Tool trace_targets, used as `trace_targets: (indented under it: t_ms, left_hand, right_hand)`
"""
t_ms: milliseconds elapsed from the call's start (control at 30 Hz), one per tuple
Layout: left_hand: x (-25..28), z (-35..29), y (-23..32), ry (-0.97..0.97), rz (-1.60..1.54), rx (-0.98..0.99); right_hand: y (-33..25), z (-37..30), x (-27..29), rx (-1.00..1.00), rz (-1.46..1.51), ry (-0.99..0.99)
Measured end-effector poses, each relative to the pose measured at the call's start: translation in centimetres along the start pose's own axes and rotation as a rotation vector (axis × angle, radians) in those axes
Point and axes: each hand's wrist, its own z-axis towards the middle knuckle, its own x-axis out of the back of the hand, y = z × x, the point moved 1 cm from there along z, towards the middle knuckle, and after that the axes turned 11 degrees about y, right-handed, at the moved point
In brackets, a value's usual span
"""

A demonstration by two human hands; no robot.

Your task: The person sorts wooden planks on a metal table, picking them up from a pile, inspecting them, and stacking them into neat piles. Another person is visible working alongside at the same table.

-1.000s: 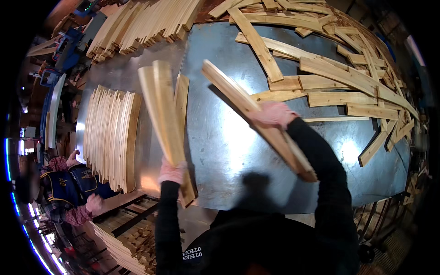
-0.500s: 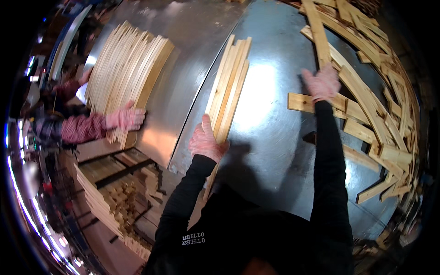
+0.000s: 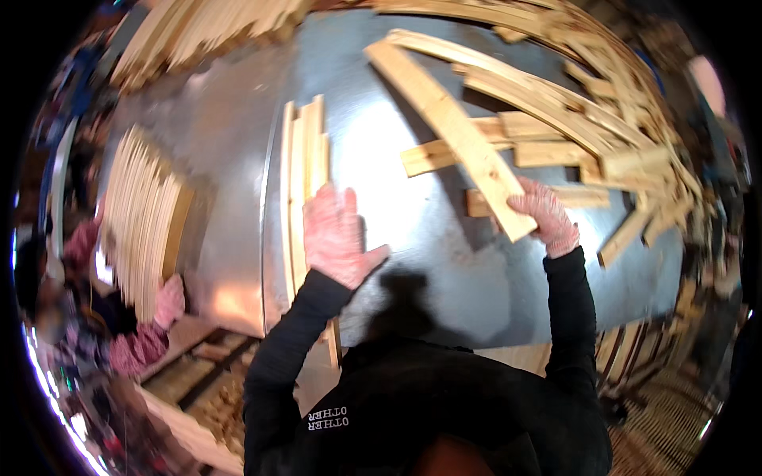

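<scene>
My right hand [image 3: 548, 218], in a pink-tinged work glove, is closed on the near end of a flat wooden board [image 3: 464, 139]. This board slants away to the far left, above other loose boards. My left hand [image 3: 337, 238], gloved alike, has its fingers stretched out and thumb apart. It lies against the right side of a narrow row of boards [image 3: 297, 166], covering part of them. The row points away from me, and one board's near end sticks out past my left sleeve. Whether the left palm presses on the boards is hidden.
The boards lie on a shiny metal table [image 3: 230, 159]. A jumbled pile of boards [image 3: 635, 151] fills the right side. At left, a co-worker's gloved hand [image 3: 169, 301] touches an upright-edged stack [image 3: 147, 218]. Another stack [image 3: 198, 32] lies far left; a wooden bin [image 3: 190, 428] stands lower left.
My right hand has closed on a board from the pile and drawn it nearer. My left hand has loosened from the row and opened flat. The whole view has shifted.
</scene>
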Motion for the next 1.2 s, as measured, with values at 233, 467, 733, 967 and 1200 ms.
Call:
trace_targets:
  t_ms: [233, 467, 733, 967, 1200]
  left_hand:
    - [-6.3, 13.6, 16.1, 0.096, -0.512, -0.801]
    - [-10.8, 9.6, 39.4, -0.42, -0.896, 0.112]
    - [-30.7, 3.7, 48.8, -0.382, -0.515, -0.489]
    - [-43.0, 1.7, 60.2, -0.392, -0.21, -0.435]
    - [-50.6, 0.7, 64.9, -0.161, 0.104, -0.407]
  right_hand:
    - [6.5, -22.4, 5.6, 0.175, 0.612, 0.139]
    - [13.0, -25.4, -0.1, 0.18, -0.637, 1.258]
    - [30.7, -38.6, 28.6, 0.296, 0.308, 1.87]
    - [43.7, -53.5, 68.3, -0.134, -0.178, 2.136]
    - [54.0, -54.0, 95.4, -0.486, 0.022, 2.036]
